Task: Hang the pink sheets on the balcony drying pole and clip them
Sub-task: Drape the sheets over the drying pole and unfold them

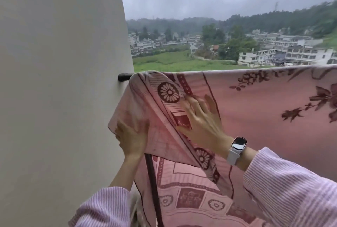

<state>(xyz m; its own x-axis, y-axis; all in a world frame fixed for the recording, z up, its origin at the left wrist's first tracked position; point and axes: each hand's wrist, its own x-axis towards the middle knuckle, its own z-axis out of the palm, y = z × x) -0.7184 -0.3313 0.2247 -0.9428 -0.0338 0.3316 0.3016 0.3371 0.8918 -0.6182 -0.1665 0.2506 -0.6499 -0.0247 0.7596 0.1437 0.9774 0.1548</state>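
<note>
Now the pink sheet hangs draped over the pole, top edge running from the wall off to the right. Only the pole's black end shows, where it meets the wall; the rest is under fabric. Sheet's left end is bunched and folded over, dark red flower and border print facing the camera, lower part hanging down past the bottom of view.

Left hand is at the folded left edge, near the wall, palm against the cloth, thumb and fingers partly wrapped by the fold; cannot tell if it pinches the edge or just presses. Right hand lies flat on the sheet just right of the fold, fingers straight and spread apart, pressing the fabric, holding nothing. Right wrist has a white watch. Both sleeves striped pink-white.

Behind the sheet: green field, white buildings, wooded hills, grey sky. No clips visible on the sheet.
</note>
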